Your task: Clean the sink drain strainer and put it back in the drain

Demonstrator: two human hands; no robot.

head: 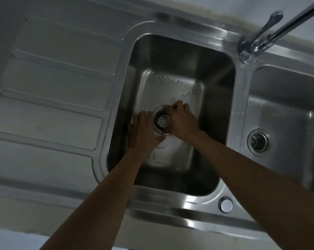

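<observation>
Two bare forearms nearest the lens, reaching down into the middle basin [179,56] of a stainless steel sink. Left hand [143,131] laid palm-down and slack on the basin floor, fingers spread, gripping nothing, its edge just beside the drain. Right hand [182,120] curled round the right side of the strainer [164,120], fingers clasping its rim; thumb hidden.

Strainer noted as a small round metal basket, shiny, flat bottom pierced with many small holes, dark dots on pale metal. Seated at the drain ring [158,130] in the floor of the middle basin; whether fully down or partly raised, could not be told. Water droplets scattered on the basin floor behind it.

Ribbed draining board [59,91] on the left. Chrome tap [260,38] at the back right, spout running off frame. Second basin [285,105] at right, own drain fitting [258,141] in place. Round metal cap [225,204] on the front rim.

No brand, label or lettering legible anywhere.
</observation>
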